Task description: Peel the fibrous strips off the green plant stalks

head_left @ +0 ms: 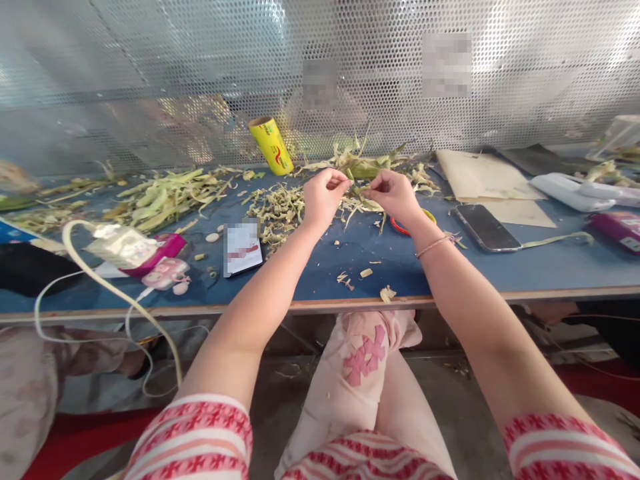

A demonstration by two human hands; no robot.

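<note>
Over the pile of plant scraps (277,205), my left hand (324,197) and my right hand (396,197) are raised close together. Each has thumb and fingers pinched on a small green plant strip (353,185) that spans the short gap between them. Its ends are hidden by my fingertips. Just behind my hands lie broader green leaves (367,165) on more dry scraps. Under my right wrist a red and yellow ring (397,227) shows in part.
A yellow tube (271,147) leans at the back near a perforated metal screen (200,60). Longer pale strips (167,200) lie left. Phones (243,248) (486,228), cardboard (485,177) and a charger with white cables (127,248) rest on the blue table (310,287). Other people sit on both sides.
</note>
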